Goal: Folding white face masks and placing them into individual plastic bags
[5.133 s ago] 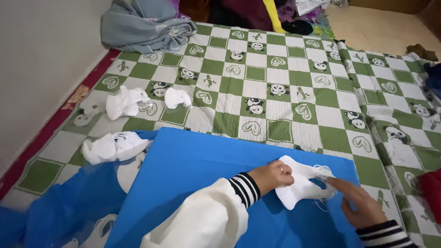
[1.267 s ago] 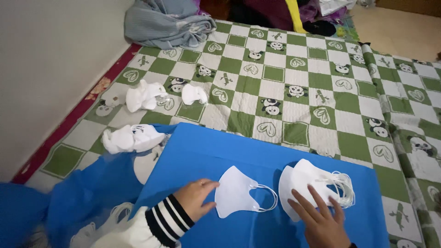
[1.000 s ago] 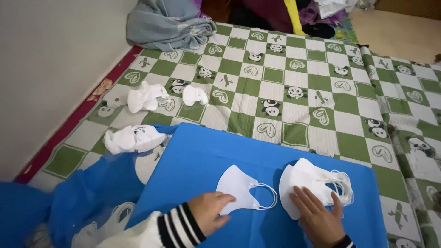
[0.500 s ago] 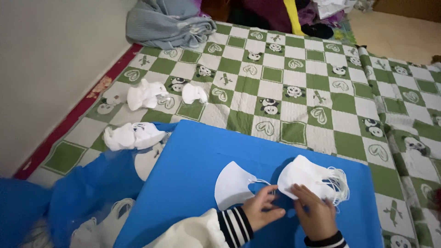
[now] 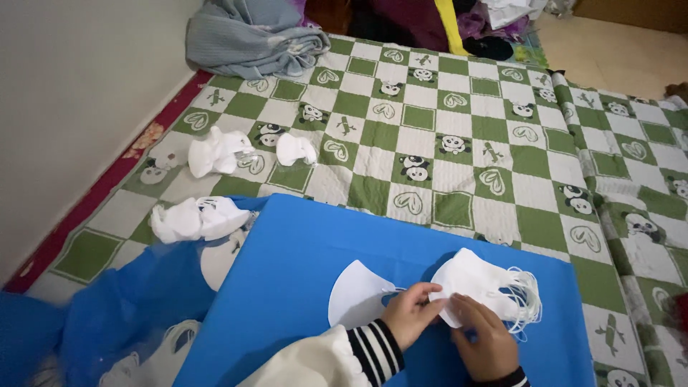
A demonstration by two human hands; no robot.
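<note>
At lower right of the frame, the left hand [image 5: 410,313] and right hand [image 5: 479,338] pinch the near edge of a stack of white face masks [image 5: 481,287] on the blue board [image 5: 301,265]. One single mask [image 5: 356,294] lies just left. The masks look light, soft and floppy, best taken by an edge or the ear loops. Three loose white bundles [image 5: 201,218] lie at left, perhaps more masks.

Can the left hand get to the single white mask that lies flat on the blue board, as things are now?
Probably yes. The left hand lies right beside the single mask on the blue board, with nothing between them, though its fingers touch the mask stack.
</note>
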